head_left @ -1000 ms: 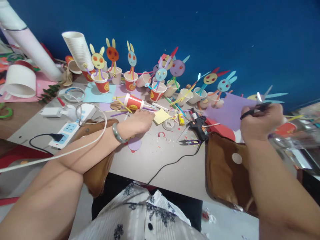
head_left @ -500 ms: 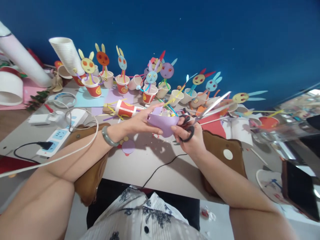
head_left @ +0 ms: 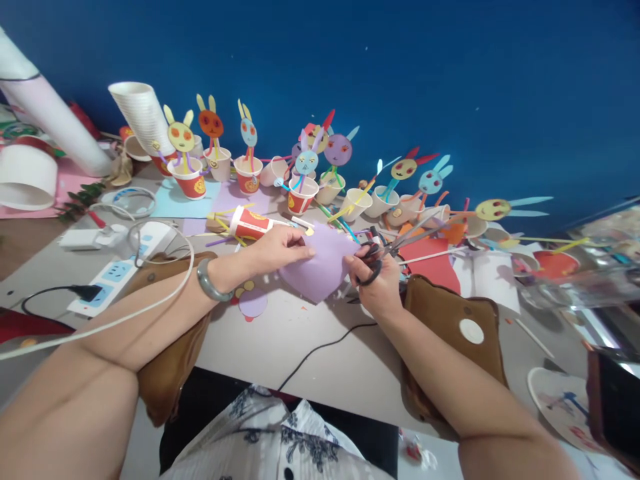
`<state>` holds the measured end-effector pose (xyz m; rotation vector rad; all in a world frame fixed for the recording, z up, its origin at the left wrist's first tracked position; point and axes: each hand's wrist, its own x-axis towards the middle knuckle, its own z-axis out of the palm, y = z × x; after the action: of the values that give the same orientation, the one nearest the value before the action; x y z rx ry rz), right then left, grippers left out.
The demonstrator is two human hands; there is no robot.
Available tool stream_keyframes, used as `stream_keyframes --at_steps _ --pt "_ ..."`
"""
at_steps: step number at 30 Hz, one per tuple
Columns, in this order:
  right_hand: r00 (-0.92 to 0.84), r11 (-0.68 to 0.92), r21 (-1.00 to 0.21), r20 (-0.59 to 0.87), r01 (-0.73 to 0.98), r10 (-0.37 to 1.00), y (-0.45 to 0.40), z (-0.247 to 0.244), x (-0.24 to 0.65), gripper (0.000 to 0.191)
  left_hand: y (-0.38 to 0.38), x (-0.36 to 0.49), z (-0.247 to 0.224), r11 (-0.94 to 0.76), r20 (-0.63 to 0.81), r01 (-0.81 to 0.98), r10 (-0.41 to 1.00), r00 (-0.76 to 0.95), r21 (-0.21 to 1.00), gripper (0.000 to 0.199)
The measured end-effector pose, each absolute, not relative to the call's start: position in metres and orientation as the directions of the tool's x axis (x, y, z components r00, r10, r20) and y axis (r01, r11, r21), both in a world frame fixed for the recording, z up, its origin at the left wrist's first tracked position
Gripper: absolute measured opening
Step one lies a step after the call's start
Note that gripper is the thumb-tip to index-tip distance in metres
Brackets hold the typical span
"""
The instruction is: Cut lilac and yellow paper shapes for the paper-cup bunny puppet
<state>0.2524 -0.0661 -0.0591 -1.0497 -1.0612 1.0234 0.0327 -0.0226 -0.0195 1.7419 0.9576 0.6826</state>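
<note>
My left hand (head_left: pixel 283 252) pinches the upper left part of a piece of purple paper (head_left: pixel 323 267). The paper faces me, over the middle of the table. My right hand (head_left: pixel 377 283) holds black-handled scissors (head_left: pixel 407 241) by their loops, and its fingers also touch the paper's right edge. The scissor blades point up and right, away from the paper. Below my left hand a purple disc (head_left: pixel 253 303) with small yellow and red pieces lies on the table. A red paper cup (head_left: pixel 249 223) lies on its side behind my left hand.
Paper cups with rabbit-faced figures (head_left: pixel 306 162) stand along the blue wall. At the left are a power strip (head_left: pixel 117 270), white cables and stacked white cups (head_left: pixel 140 113). Brown pads (head_left: pixel 453 327) flank the front. Red paper (head_left: pixel 433 260) lies right, near a dark phone-like device (head_left: pixel 617 400).
The purple paper was curled between my hands; now it is spread flatter and hangs lower. The scissors' blades have come closer together. The view has shifted slightly.
</note>
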Motion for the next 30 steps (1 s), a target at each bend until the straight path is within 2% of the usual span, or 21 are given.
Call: stream_keyframes --at_steps 6,13,23,26,30 --pt "0.142 0.179 -0.978 0.163 -0.108 0.976 -0.066 -0.065 0.259 0.033 -0.024 0.032 -0.015 -0.091 -0.052 0.284 0.886 0.461 0.955 0.03" --pt "0.133 0.151 -0.983 0.136 -0.103 0.982 -0.069 -0.06 0.258 0.031 -0.028 0.031 -0.007 -0.09 -0.052 0.27 0.877 0.478 0.959 0.029" --pt "0.229 0.198 -0.975 0.171 -0.1 0.958 -0.069 -0.041 0.261 0.029 -0.023 0.028 -0.015 -0.095 -0.046 0.223 0.831 0.554 0.97 0.025" --pt "0.24 0.221 -0.971 0.192 -0.096 0.951 -0.068 -0.04 0.262 0.029 -0.021 0.03 -0.017 -0.049 -0.033 0.151 0.868 0.496 0.987 0.034" --pt "0.279 0.244 -0.968 0.216 -0.067 0.935 -0.066 -0.038 0.264 0.03 -0.015 0.033 -0.022 0.089 -0.095 0.033 0.898 0.43 0.995 0.059"
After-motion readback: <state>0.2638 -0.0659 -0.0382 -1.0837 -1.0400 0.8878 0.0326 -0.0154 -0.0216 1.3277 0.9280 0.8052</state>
